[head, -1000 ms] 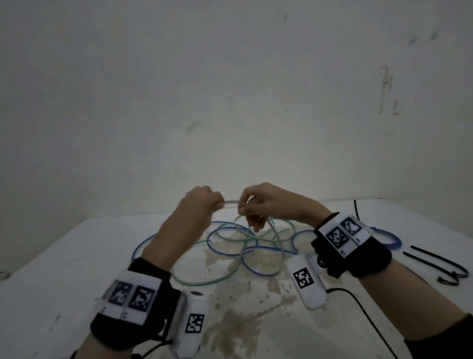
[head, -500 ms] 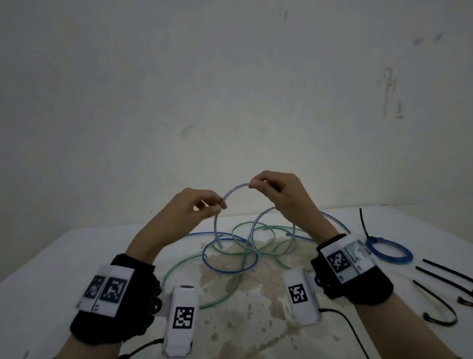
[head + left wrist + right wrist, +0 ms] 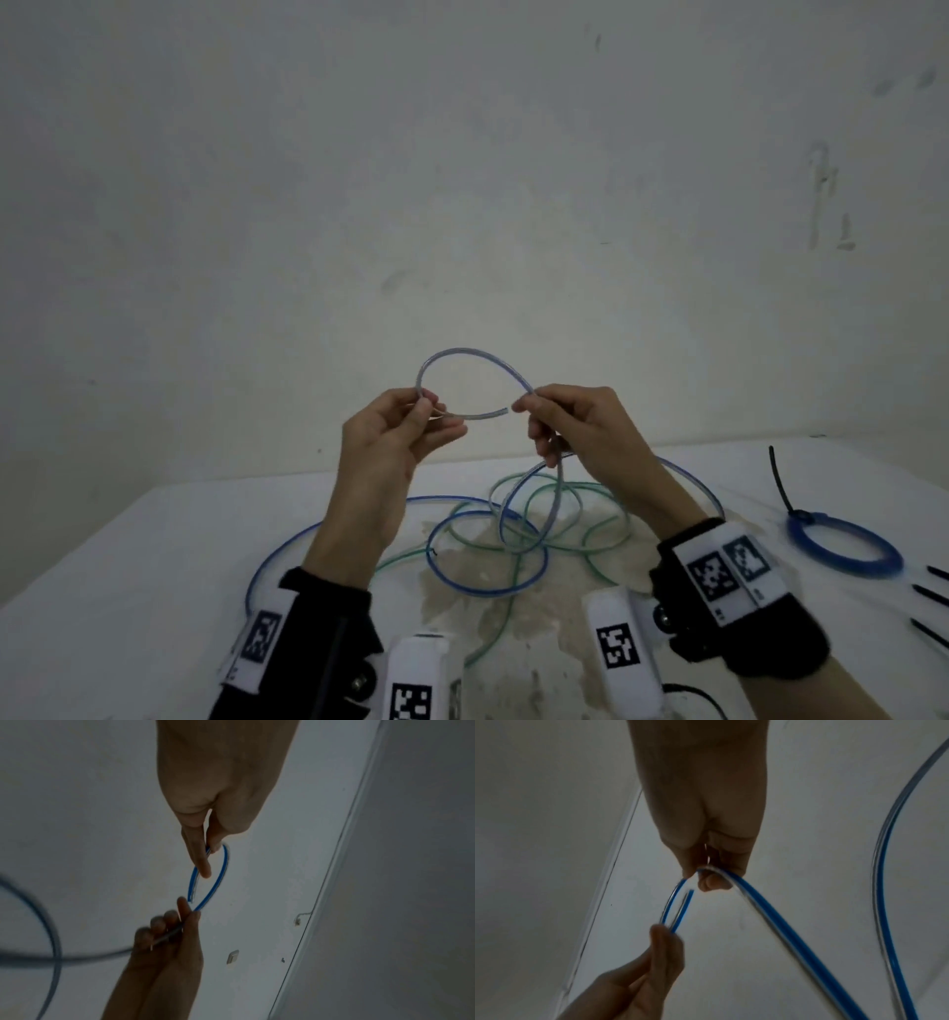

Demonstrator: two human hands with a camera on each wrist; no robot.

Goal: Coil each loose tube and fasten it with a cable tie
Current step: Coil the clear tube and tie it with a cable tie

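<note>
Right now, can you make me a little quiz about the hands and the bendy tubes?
1. True or false: both hands hold the same blue-striped tube.
2. Which finished thing lies at the right of the table? A) a tied blue coil B) a green coil C) a roll of tape
3. Fill in: the green tube lies loose on the ____.

Key:
1. True: the left hand and the right hand each pinch it, making one loop in the air.
2. A: the tied blue coil has a black cable tie round it.
3. table
</note>
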